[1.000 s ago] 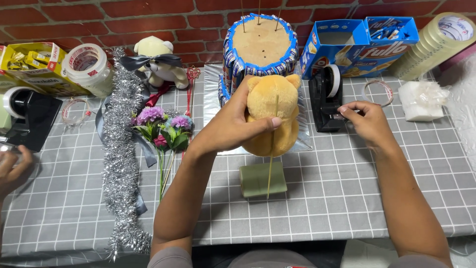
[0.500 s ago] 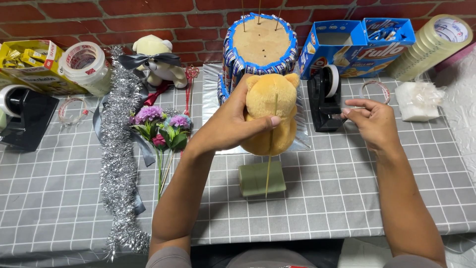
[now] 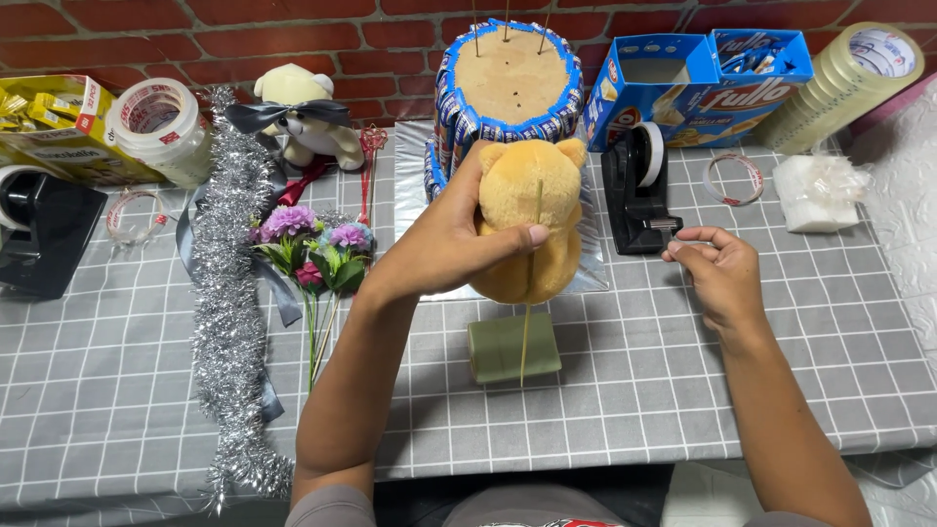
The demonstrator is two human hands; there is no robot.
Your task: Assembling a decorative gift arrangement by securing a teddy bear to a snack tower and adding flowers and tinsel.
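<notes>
The left hand (image 3: pixel 449 244) was clamped around a yellow plush bear (image 3: pixel 532 229), thumb pressing a thin wooden skewer (image 3: pixel 528 322) flat against the bear's back. Below that hand, the skewer's lower end reached a green foam block (image 3: pixel 512 346) on the grey checked tablecloth (image 3: pixel 634 390). To the hand's left lay small artificial flowers (image 3: pixel 312 244) and a silver tinsel garland (image 3: pixel 226 293); just behind the bear stood a round tiered cake stand (image 3: pixel 508 88) wrapped in blue packets.

The right hand (image 3: pixel 717 273) was pinched shut on a strip of clear tape (image 3: pixel 683 234), just in front of the black tape dispenser (image 3: pixel 639 190).

The likeliest trouble, as I judged it: with only a thumb holding the skewer, it could slide off-line while the tape came across, or the clear strip could fold onto itself and stick to the plush crooked.

The table stood against a red brick wall (image 3: pixel 342 29), crowded with tape rolls and boxes.
</notes>
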